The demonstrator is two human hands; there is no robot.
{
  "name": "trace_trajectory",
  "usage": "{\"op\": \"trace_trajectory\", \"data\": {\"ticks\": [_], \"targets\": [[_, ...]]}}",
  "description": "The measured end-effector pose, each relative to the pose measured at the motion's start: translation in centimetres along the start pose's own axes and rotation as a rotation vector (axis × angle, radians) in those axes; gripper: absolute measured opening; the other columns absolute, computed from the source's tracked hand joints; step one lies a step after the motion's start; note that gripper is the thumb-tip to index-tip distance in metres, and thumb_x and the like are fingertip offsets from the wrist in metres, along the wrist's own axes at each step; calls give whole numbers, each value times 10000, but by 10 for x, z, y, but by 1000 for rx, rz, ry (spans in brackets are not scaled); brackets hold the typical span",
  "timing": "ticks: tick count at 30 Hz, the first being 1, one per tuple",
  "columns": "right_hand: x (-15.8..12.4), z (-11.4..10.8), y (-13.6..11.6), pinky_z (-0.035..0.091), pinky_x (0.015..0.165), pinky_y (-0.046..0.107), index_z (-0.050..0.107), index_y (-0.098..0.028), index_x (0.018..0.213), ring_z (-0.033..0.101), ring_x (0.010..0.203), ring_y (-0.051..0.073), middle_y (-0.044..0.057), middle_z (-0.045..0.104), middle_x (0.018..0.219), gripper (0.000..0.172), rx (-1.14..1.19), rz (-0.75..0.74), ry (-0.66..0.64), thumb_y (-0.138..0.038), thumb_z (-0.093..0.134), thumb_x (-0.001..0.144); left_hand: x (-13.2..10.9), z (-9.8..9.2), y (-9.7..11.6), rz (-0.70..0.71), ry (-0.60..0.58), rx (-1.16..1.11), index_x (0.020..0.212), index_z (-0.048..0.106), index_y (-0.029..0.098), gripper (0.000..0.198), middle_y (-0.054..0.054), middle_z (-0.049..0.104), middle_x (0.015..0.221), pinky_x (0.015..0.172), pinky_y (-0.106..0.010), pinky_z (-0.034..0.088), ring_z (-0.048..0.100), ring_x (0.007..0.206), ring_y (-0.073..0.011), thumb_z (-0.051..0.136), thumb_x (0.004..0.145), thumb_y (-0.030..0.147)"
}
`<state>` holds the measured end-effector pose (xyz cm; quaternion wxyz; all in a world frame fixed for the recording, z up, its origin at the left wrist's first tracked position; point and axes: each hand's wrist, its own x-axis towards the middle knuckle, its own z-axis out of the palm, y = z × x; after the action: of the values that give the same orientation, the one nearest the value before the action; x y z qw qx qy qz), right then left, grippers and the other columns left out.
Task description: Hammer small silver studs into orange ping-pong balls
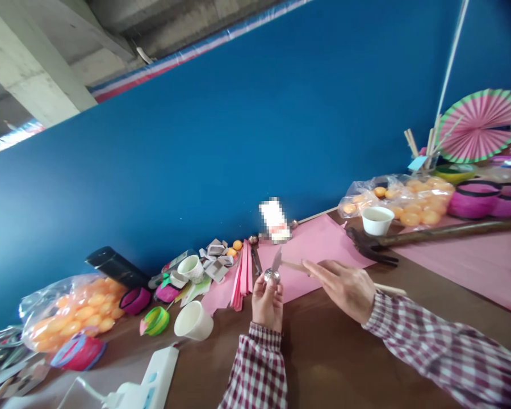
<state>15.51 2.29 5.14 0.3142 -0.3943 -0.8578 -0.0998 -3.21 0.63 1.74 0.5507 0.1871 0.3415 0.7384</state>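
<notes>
My left hand (267, 307) pinches a small shiny metal ball (271, 276) between its fingertips, held up above the table. My right hand (344, 287) is closed round a thin wooden-handled tool (296, 265), whose handle end shows past the wrist. The tool's narrow greyish head is blurred and sits right at the top of the ball; whether they touch I cannot tell. Behind both hands lies pink paper (319, 244). A dark slim tool (256, 261) and another metal ball (252, 240) lie just beyond my left hand.
Left of my hands stand a white paper cup (193, 321), folded pink paper strips (241, 278), a bag of orange balls (80, 309) and a power strip (162, 369). To the right are a claw hammer (375, 245), a white cup (377, 220) and another ball bag (421, 201). A blue wall (238, 142) rises behind.
</notes>
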Motion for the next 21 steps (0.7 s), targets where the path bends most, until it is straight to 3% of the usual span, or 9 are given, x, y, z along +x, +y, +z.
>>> {"op": "trace_trajectory", "data": {"ticks": [5, 12, 21], "targets": [[0, -1, -2, 369, 506, 160, 378, -234, 1248, 531, 674, 84, 29, 610, 815, 418, 7, -16, 31, -175, 389, 834, -2, 4, 2, -31, 38, 59, 784, 550, 164, 304, 2, 590, 736, 454, -122, 377, 543, 561, -48, 728, 538, 157], [1, -2, -3, 370, 512, 163, 397, -224, 1237, 534, 660, 82, 25, 608, 786, 395, 27, 18, 57, -195, 376, 845, 1, -1, -2, 25, 42, 12, 769, 572, 157, 228, 0, 602, 771, 568, -159, 438, 564, 613, -51, 701, 581, 164], [0, 0, -3, 369, 526, 168, 405, -221, 1229, 537, 679, 86, 23, 606, 775, 390, 36, 33, 25, -194, 388, 841, 1, 0, -1, 23, 75, -20, 704, 571, 145, 172, 9, 605, 714, 560, -149, 461, 575, 610, -53, 696, 586, 153]]}}
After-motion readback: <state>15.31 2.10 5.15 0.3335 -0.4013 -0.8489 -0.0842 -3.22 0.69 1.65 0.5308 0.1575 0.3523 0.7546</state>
